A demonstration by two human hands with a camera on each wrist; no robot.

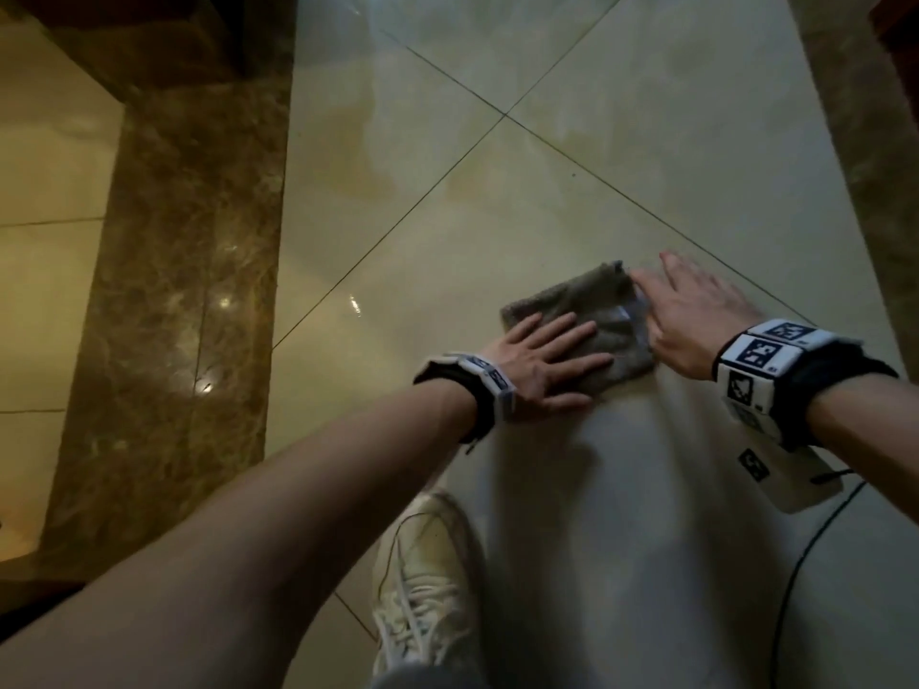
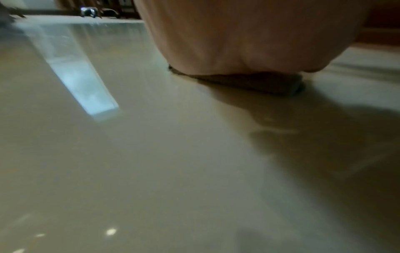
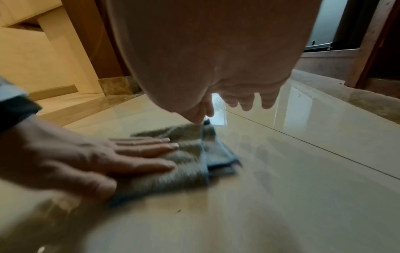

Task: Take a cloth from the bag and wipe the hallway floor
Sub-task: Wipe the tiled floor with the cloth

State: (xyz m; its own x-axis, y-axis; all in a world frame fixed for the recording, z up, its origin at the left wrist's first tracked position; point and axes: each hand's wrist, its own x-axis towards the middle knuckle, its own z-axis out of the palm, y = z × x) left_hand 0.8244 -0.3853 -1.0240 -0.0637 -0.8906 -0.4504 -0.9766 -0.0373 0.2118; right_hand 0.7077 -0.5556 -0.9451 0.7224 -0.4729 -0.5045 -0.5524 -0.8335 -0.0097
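A folded grey-brown cloth (image 1: 592,310) lies flat on the glossy beige tiled floor (image 1: 447,201). My left hand (image 1: 542,360) presses on it palm down with straight fingers spread over its near half. My right hand (image 1: 696,310) hovers at the cloth's right edge, fingers straight, its thumb touching the cloth's far corner. In the right wrist view the cloth (image 3: 184,164) shows a blue hem, the left hand (image 3: 103,157) lies flat on it, and the right hand (image 3: 220,82) is just above. In the left wrist view the left hand's (image 2: 249,37) heel rests on the cloth (image 2: 259,82).
A dark brown marble strip (image 1: 174,300) runs along the left, another (image 1: 865,156) along the right. My pale sneaker (image 1: 422,589) and light trouser leg (image 1: 621,539) sit below the hands. A black cable (image 1: 805,549) hangs at the right. A doorway frame (image 3: 368,42) stands ahead.
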